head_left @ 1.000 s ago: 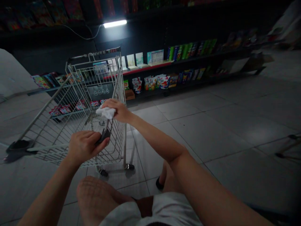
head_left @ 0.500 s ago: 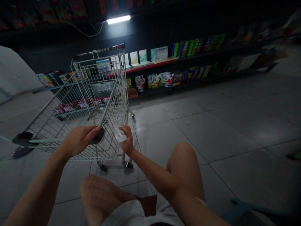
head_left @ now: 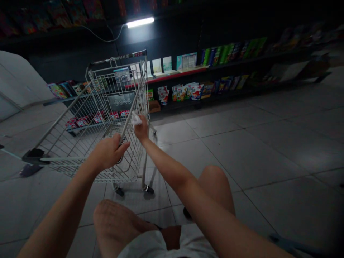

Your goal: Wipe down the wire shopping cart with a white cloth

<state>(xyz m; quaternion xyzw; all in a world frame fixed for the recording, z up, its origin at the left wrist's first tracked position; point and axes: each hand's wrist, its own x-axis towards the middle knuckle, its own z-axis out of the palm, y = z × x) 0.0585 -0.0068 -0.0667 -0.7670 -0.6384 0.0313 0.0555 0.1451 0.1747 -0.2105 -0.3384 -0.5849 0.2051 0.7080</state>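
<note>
A wire shopping cart (head_left: pixel 80 160) stands in front of me on the tiled floor. My left hand (head_left: pixel 109 152) is closed over the cart's near right corner, its thumb pointing right; it covers most of that corner's dark cap. Farther along the right-hand rim, my right hand (head_left: pixel 142 129) grips a crumpled white wipe (head_left: pixel 136 119). The wipe is against the outer side of the cart near the top rail. Whether it is paper or cloth, I cannot tell. Wire mesh and the cart's floor show through, and nothing lies inside the basket.
Behind the cart runs a dark shelf (head_left: pixel 185 72) with books, green and blue packs (head_left: pixel 221 54) and snack bags (head_left: pixel 195 91). A lit tube lamp (head_left: pixel 140 22) hangs above it. My bent knees (head_left: pixel 215 175) are close to the cart's wheels (head_left: pixel 148 189). A mop-like dark thing (head_left: pixel 29 170) lies at left.
My right hand has moved up and away along the cart's right side with the wipe. The left hand has shifted right and now covers the corner cap. The view has shifted slightly.
</note>
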